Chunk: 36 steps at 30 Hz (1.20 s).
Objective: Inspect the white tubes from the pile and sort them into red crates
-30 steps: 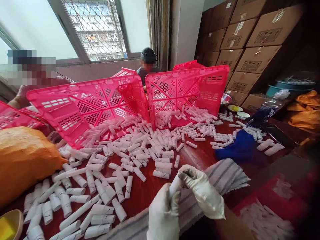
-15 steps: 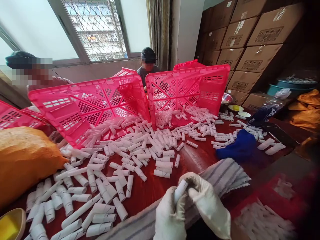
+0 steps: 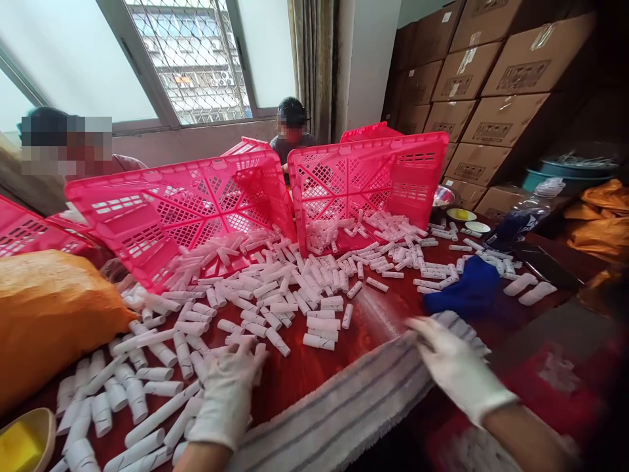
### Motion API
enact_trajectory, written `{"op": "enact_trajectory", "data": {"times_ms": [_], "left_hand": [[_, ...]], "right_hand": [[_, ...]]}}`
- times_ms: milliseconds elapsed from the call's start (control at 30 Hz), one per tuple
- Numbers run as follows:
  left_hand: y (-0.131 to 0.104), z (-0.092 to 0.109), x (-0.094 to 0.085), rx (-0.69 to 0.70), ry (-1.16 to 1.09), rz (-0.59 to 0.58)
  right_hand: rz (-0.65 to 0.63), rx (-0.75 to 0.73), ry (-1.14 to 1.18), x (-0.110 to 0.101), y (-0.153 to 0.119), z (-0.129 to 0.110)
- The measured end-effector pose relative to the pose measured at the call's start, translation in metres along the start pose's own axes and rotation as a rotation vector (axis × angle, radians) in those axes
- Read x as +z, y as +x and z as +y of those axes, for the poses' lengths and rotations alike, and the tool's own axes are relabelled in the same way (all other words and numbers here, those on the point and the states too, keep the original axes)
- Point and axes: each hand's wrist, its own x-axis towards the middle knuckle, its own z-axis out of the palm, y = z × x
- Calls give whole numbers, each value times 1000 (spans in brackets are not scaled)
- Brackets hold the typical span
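Observation:
My left hand, in a white glove, reaches palm down into the loose white tubes on the table. Its fingers curl down around a white tube at their right side; the fingertips are partly hidden. My right hand, gloved too, hangs over the right part of a striped towel. Its fingers stretch forward, slightly blurred, and I see nothing held in them. Many short white tubes with dark marks lie scattered to the left and beyond the towel.
Two pink crates lie tipped with tubes spilling out. An orange sack and a bowl with a yellow block are at left. Right: blue cloth, bottle, stacked cartons. Two people sit beyond the crates.
My hands held one white tube together over the towel; now they are apart. The left has moved left onto the tubes, the right outward to the right, with that tube no longer visible.

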Motion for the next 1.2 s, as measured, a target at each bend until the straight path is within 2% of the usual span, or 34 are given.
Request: {"op": "enact_trajectory", "data": {"times_ms": [100,167,267,367,433,500,533,600,667,733,833,900,1000,1100,1200], "left_hand": [[2,17,8,88,-23,-2],[-3,30,15,153,-49,8],[-17,44,22,196,-154,70],[-34,61,28,145,-607,102],[-44,76,31,79,-921,75],[-51,91,34,61,-1074,50],[-53,96,36,75,-1113,54],[-56,101,37,124,-1106,63],[-59,101,37,145,-1006,62],[-62,100,35,121,-899,67],[-67,106,33,89,-876,70],[-69,112,35,68,-916,51],[-71,117,42,-18,-946,39],[-72,115,47,-59,-907,98],[-72,112,48,-33,-873,124]], "right_hand": [[-251,-225,-49,42,48,-26],[-311,-265,-40,63,67,-37],[-307,-240,-21,78,69,-41],[-242,-149,89,77,48,-48],[-197,-8,390,73,33,-63],[-202,99,730,65,23,-84],[-217,114,841,61,21,-93],[-272,67,881,50,23,-107],[-332,31,800,41,28,-111],[-450,42,679,35,32,-111],[-568,83,651,36,30,-113],[-525,103,762,39,24,-117],[-328,209,933,45,13,-116],[-154,326,935,50,4,-105],[-171,329,906,54,-1,-97]]}}
